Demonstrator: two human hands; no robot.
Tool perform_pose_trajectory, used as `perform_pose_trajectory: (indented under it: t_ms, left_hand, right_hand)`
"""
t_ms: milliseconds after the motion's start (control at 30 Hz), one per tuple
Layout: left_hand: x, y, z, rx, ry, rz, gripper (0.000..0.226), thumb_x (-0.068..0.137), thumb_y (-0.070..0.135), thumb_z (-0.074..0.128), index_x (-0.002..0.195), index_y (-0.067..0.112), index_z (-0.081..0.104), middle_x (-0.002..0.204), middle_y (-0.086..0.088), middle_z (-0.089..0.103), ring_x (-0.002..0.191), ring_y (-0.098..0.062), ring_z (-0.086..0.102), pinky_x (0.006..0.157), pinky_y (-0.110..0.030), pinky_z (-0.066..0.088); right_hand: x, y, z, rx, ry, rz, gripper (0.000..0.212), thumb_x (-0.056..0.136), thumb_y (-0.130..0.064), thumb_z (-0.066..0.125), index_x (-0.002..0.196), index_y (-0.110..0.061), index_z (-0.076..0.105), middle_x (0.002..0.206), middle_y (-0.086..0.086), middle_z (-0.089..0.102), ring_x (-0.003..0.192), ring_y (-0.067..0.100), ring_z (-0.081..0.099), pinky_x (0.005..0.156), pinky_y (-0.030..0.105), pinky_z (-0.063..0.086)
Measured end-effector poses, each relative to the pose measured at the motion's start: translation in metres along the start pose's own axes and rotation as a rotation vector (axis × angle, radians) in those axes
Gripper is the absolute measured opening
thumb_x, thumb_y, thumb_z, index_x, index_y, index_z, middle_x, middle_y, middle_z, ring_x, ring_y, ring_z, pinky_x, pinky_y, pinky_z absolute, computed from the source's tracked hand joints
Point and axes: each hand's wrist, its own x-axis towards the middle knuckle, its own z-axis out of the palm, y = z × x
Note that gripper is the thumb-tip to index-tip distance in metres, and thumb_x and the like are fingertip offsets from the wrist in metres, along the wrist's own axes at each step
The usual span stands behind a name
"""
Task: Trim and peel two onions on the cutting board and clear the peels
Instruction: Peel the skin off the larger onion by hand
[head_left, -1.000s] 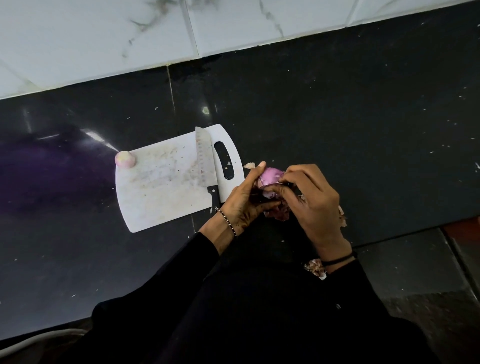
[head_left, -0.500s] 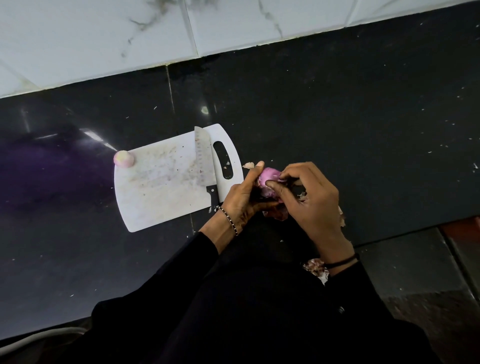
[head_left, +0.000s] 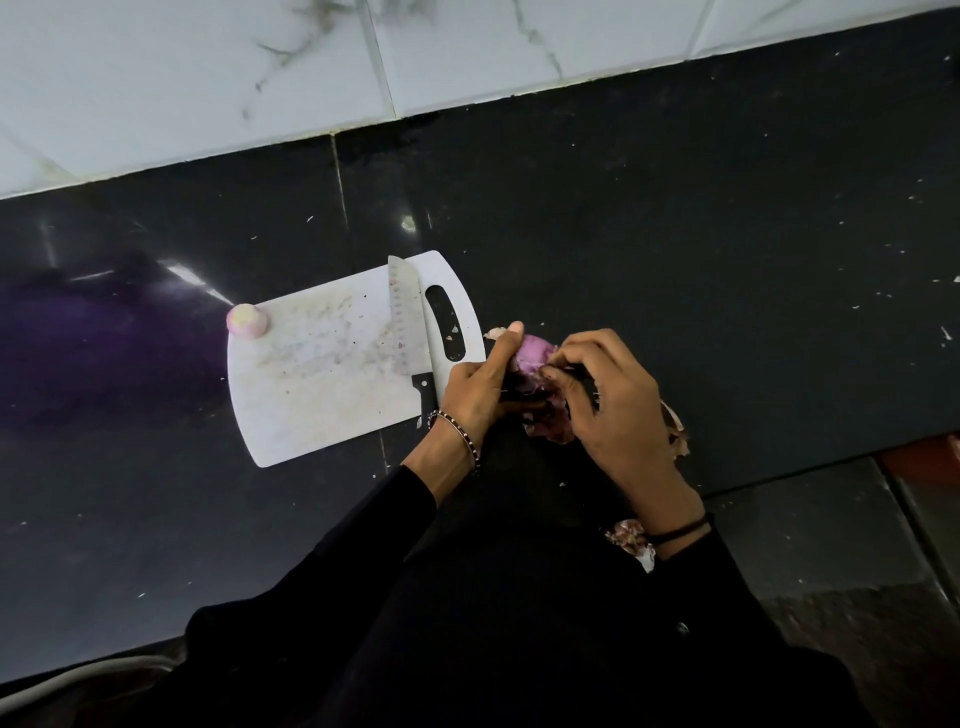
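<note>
A purple onion (head_left: 532, 353) is held above the black counter, just right of the white cutting board (head_left: 322, 374). My left hand (head_left: 483, 384) grips it from the left with the thumb on top. My right hand (head_left: 608, 400) pinches loose skin on the onion's right side. Dark peels (head_left: 548, 423) hang under the onion between both hands. A peeled pale onion (head_left: 247, 320) sits on the board's far left corner. A knife (head_left: 405, 322) lies on the board beside its handle slot, blade pointing away.
More peels lie on the counter (head_left: 675, 260) behind my right hand (head_left: 678, 431) and near my right wrist (head_left: 631, 538). A white tiled wall (head_left: 260, 78) borders the counter at the back. The counter's front edge runs at lower right, with the floor (head_left: 831, 519) beyond.
My right fingers have shifted slightly on the onion, working at its skin. The onion has turned a little in my left hand. Board, knife and peeled onion stay still.
</note>
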Motion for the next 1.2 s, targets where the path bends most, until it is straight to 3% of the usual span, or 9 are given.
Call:
perform_pose_trajectory:
  t_ms: [67,267,533,667,767,933,1033,1200]
  left_hand:
    - [-0.001,0.002,0.0,-0.043,-0.004,-0.037,0.059,0.085,0.044,0.072,0.103,-0.013,0.069,0.1,-0.027,0.072,0.091,-0.037,0.073,0.085,-0.051,0.059]
    - [0.0,0.001,0.001,-0.12,-0.053,-0.13,0.053,0.085,0.045,0.072,0.108,-0.002,0.068,0.106,-0.023,0.072,0.089,-0.03,0.072,0.08,-0.045,0.06]
    - [-0.002,0.003,0.001,-0.208,-0.141,-0.241,0.04,0.093,0.045,0.062,0.107,0.009,0.067,0.097,-0.014,0.071,0.078,-0.022,0.073,0.061,-0.033,0.061]
    - [-0.002,0.007,-0.003,-0.128,-0.243,-0.164,0.056,0.088,0.052,0.066,0.119,0.005,0.066,0.111,-0.015,0.071,0.1,-0.025,0.07,0.089,-0.04,0.059]
    - [-0.002,0.008,-0.002,-0.078,-0.273,-0.109,0.059,0.077,0.046,0.081,0.117,0.004,0.069,0.116,-0.016,0.071,0.11,-0.028,0.067,0.094,-0.041,0.055]
    - [-0.007,0.005,0.003,-0.179,-0.273,-0.151,0.028,0.09,0.034,0.068,0.103,0.01,0.072,0.102,-0.011,0.073,0.092,-0.021,0.071,0.076,-0.033,0.06]
    - [-0.012,0.008,0.006,-0.215,-0.286,-0.172,0.027,0.092,0.036,0.065,0.102,0.011,0.071,0.096,-0.01,0.074,0.085,-0.019,0.071,0.071,-0.03,0.06]
    - [-0.015,0.011,0.005,-0.236,-0.301,-0.226,0.041,0.091,0.043,0.065,0.113,0.008,0.069,0.1,-0.014,0.071,0.081,-0.022,0.07,0.072,-0.032,0.061]
  right_hand:
    - [-0.001,0.001,-0.001,0.003,0.009,-0.038,0.008,0.091,-0.002,0.069,0.1,-0.001,0.068,0.109,0.01,0.063,0.1,0.016,0.06,0.091,0.011,0.044]
    - [0.0,0.001,-0.007,0.014,0.053,-0.114,0.009,0.089,0.005,0.071,0.097,0.004,0.069,0.108,0.012,0.064,0.102,0.017,0.061,0.096,0.014,0.045]
    - [0.003,-0.002,-0.006,0.026,0.102,-0.156,0.012,0.087,0.007,0.072,0.099,0.004,0.069,0.109,0.014,0.065,0.106,0.014,0.06,0.098,0.017,0.046]
    - [0.004,-0.001,-0.006,0.048,0.107,-0.121,0.011,0.089,0.002,0.071,0.1,0.004,0.069,0.11,0.013,0.064,0.105,0.016,0.062,0.097,0.02,0.048]
    - [0.002,0.001,-0.007,0.057,0.102,-0.099,0.011,0.09,0.0,0.072,0.1,0.003,0.07,0.111,0.011,0.064,0.106,0.012,0.061,0.097,0.018,0.047]
    - [-0.003,-0.001,-0.003,0.26,0.158,0.069,0.009,0.092,-0.005,0.071,0.099,0.0,0.07,0.11,0.005,0.065,0.106,0.014,0.064,0.092,0.024,0.052]
    - [-0.004,-0.005,0.0,0.458,0.183,0.217,0.009,0.094,-0.012,0.068,0.1,-0.005,0.069,0.112,0.002,0.065,0.108,0.016,0.065,0.092,0.032,0.055]
    - [0.0,-0.012,0.006,0.83,0.273,0.464,0.009,0.091,-0.012,0.069,0.099,-0.017,0.072,0.11,-0.005,0.071,0.108,0.013,0.066,0.091,0.031,0.055]
